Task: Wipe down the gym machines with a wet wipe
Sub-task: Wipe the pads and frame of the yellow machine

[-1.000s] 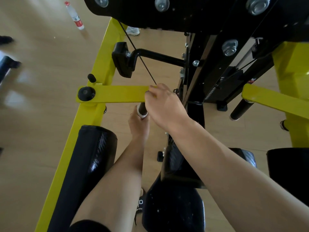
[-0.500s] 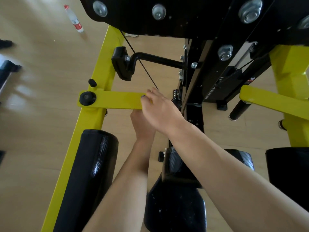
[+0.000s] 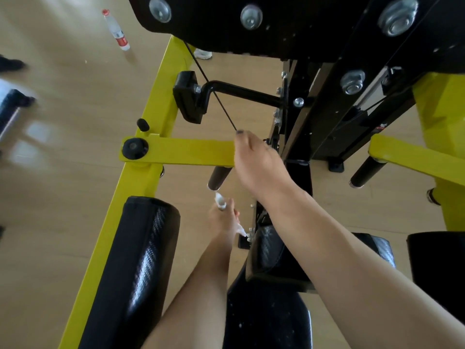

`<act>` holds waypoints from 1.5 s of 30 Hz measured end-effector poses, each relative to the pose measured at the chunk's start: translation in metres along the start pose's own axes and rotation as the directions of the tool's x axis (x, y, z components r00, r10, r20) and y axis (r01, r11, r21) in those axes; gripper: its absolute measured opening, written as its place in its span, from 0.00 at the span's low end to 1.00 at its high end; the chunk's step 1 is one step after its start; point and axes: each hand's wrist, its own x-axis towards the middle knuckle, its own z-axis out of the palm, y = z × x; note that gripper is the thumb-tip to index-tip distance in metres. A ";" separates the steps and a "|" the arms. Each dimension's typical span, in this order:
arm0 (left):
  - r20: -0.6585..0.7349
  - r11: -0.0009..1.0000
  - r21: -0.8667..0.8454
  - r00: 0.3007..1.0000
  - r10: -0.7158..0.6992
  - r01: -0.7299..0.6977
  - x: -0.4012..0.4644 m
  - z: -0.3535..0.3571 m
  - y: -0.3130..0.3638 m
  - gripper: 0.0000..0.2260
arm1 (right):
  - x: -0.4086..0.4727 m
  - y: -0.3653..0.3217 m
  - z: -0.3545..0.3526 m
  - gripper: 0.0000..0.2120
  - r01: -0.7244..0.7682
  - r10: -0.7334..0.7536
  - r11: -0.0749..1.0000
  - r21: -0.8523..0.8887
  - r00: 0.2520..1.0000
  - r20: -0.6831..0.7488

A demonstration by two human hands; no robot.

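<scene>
A yellow and black gym machine fills the view. Its yellow arm (image 3: 191, 151) runs across the middle, with a black handle grip (image 3: 218, 178) hanging under its right end. My right hand (image 3: 256, 167) rests on the end of that yellow arm, fingers laid over it. My left hand (image 3: 222, 219) sits lower, just below the black grip, and holds a crumpled white wet wipe (image 3: 219, 199) whose ends stick out above and below the fist. The wipe's upper end nearly touches the grip's tip.
Black pads stand at the lower left (image 3: 130, 268), centre (image 3: 271, 253) and right edge (image 3: 437, 263). A black back plate with large bolts (image 3: 251, 17) hangs overhead. A plastic bottle (image 3: 116, 30) lies on the wooden floor at the upper left. A second yellow arm (image 3: 412, 157) sits at the right.
My left hand has slid down off the black handle grip with the wipe, leaving the grip bare. My right hand stays on the end of the yellow arm.
</scene>
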 end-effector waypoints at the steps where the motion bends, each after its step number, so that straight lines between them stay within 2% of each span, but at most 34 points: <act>1: 0.060 1.000 -0.011 0.998 0.024 -0.024 -0.008 0.001 -0.001 0.11 | 0.000 -0.002 -0.005 0.19 -0.006 0.008 0.996 0.087 1.000 -0.018; 2: 0.101 0.999 0.007 0.994 0.050 -0.051 -0.021 0.000 0.005 0.10 | -0.002 -0.003 -0.010 0.18 0.004 0.002 0.992 0.127 0.999 -0.051; 4: 0.203 0.994 0.054 0.975 0.086 -0.099 -0.049 -0.002 0.024 0.07 | -0.007 -0.003 -0.022 0.17 -0.042 0.097 0.951 0.307 0.981 -0.167; 6: 0.297 0.992 0.034 0.949 0.104 -0.120 -0.072 -0.005 0.046 0.07 | -0.009 0.000 -0.033 0.16 -0.067 0.146 0.923 0.379 0.972 -0.184; 8: 0.373 0.988 0.039 0.920 0.122 -0.147 -0.093 -0.011 0.069 0.08 | -0.013 0.000 -0.046 0.11 -0.069 0.108 0.919 0.388 0.991 -0.078; 10: 0.442 0.981 0.035 0.883 0.157 -0.193 -0.113 -0.017 0.091 0.10 | -0.017 -0.003 -0.061 0.07 -0.084 0.068 0.944 0.320 0.996 0.061; 15: 0.575 0.997 -0.017 0.815 0.068 -0.071 -0.169 -0.013 0.126 0.16 | -0.043 0.008 -0.102 0.17 -0.090 0.067 0.994 0.068 0.959 0.276; 17: 0.563 0.989 0.035 0.820 0.102 -0.147 -0.183 -0.007 0.130 0.17 | -0.049 0.016 -0.116 0.19 -0.092 0.067 0.994 0.057 0.935 0.348; 19: 0.553 0.938 0.131 0.809 0.199 -0.320 -0.193 0.000 0.133 0.14 | -0.051 0.024 -0.127 0.15 -0.106 0.043 0.986 0.129 0.906 0.421; 21: 0.603 0.860 0.213 0.755 0.259 -0.464 -0.199 0.009 0.134 0.13 | -0.054 0.029 -0.136 0.13 -0.116 -0.020 0.960 0.255 0.881 0.473; 24: 0.571 0.822 0.279 0.774 0.274 -0.497 -0.211 0.018 0.135 0.20 | -0.050 0.038 -0.142 0.15 -0.156 -0.068 0.900 0.407 0.872 0.484; 28: 0.545 0.862 0.226 0.792 0.274 -0.454 -0.213 0.026 0.133 0.07 | -0.038 0.056 -0.141 0.14 -0.164 -0.011 0.897 0.410 0.920 0.391; 30: 0.540 0.848 0.257 0.796 0.272 -0.464 -0.214 0.027 0.131 0.11 | -0.030 0.068 -0.140 0.10 -0.104 -0.004 0.929 0.355 0.956 0.292; 31: 0.523 0.804 0.324 0.803 0.287 -0.499 -0.213 0.027 0.130 0.16 | -0.025 0.073 -0.141 0.08 -0.053 -0.015 0.956 0.288 0.973 0.231; 32: 0.499 0.729 0.420 0.809 0.311 -0.540 -0.211 0.026 0.127 0.19 | -0.020 0.078 -0.142 0.07 0.002 -0.034 0.983 0.185 0.985 0.169; 34: 0.437 0.502 0.604 0.783 0.442 -0.620 -0.210 0.023 0.116 0.20 | -0.013 0.085 -0.142 0.07 0.137 -0.134 0.988 -0.068 0.990 0.044; 36: 0.401 0.303 0.667 0.670 0.624 -0.681 -0.207 0.019 0.099 0.14 | -0.004 0.090 -0.134 0.10 0.283 -0.293 0.931 -0.228 0.956 -0.010; 38: 0.345 0.300 0.645 0.618 0.707 -0.703 -0.208 0.015 0.089 0.10 | 0.005 0.096 -0.121 0.12 0.434 -0.422 0.822 -0.369 0.899 0.117; 40: 0.309 0.351 0.597 0.610 0.730 -0.722 -0.205 0.013 0.087 0.07 | 0.014 0.104 -0.109 0.12 0.548 -0.441 0.650 -0.526 0.836 0.327; 41: 0.295 0.364 0.586 0.609 0.736 -0.724 -0.206 0.013 0.087 0.07 | 0.015 0.106 -0.108 0.12 0.585 -0.441 0.579 -0.568 0.811 0.385; 42: 0.278 0.373 0.577 0.604 0.746 -0.727 -0.207 0.012 0.088 0.07 | 0.016 0.108 -0.109 0.13 0.596 -0.438 0.548 -0.587 0.802 0.406; 45: 0.243 0.411 0.558 0.616 0.750 -0.721 -0.210 0.013 0.088 0.07 | 0.017 0.113 -0.115 0.17 0.607 -0.444 0.555 -0.569 0.795 0.414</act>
